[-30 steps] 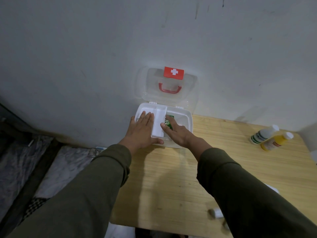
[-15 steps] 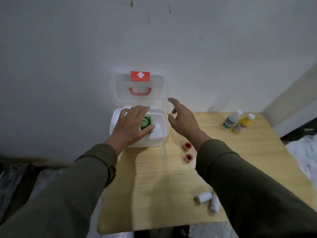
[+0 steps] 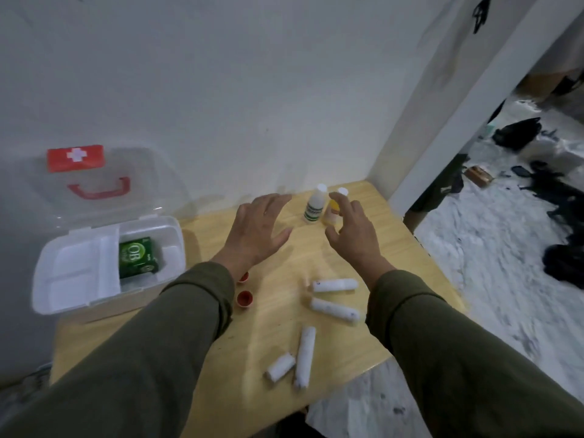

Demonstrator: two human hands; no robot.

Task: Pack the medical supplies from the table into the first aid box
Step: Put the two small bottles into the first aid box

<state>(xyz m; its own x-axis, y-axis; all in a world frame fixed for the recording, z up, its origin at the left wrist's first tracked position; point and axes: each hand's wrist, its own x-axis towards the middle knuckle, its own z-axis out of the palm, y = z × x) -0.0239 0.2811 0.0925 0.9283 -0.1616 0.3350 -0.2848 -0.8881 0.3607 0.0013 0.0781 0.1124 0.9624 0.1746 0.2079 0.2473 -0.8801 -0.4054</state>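
Observation:
The white first aid box (image 3: pixel 68 303) stands open at the table's left, its clear lid (image 3: pixel 91 181) leaning on the wall. A green carton (image 3: pixel 136 257) lies inside beside a white tray insert. My left hand (image 3: pixel 257 230) hovers open over the table's middle. Fingers spread, my right hand (image 3: pixel 354 230) is just in front of a yellow bottle (image 3: pixel 330 213), partly hiding it. A white bottle (image 3: pixel 314 205) stands next to it. Several white bandage rolls (image 3: pixel 335 308) lie near the front. Two small red tape rolls (image 3: pixel 245 299) sit by my left sleeve.
The wooden table (image 3: pixel 278 336) sits in a corner of grey walls. Its right and front edges drop to a floor covered with mottled white sheeting (image 3: pixel 493 279). Dark clutter (image 3: pixel 518 134) lies on the floor at far right.
Both hands left the box and moved right toward the two bottles. My view swung right, bringing the bandage rolls and the floor into sight.

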